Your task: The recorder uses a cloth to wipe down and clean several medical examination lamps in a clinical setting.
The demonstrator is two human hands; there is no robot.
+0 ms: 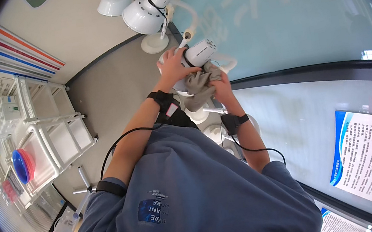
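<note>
A white metal lamp head (201, 52) with a slotted neck is between my hands, a black cord around its neck. My left hand (175, 64) grips the shade, its fingers spread over the far side and its thumb near the neck. In my right hand (221, 85) is a crumpled grey-brown cloth (199, 82), pressed against the side of the lamp by the neck. Part of the shade is hidden behind my left hand and the cloth.
Two more white lamps, one nearer (144, 14) and one farther (115, 4), stand ahead. Glazed panels (283, 22) run along the right, with a printed notice (371, 155). At left is a white wheeled cart (52, 133) with stacked bowls (23, 166). Cables hang from both wrist straps.
</note>
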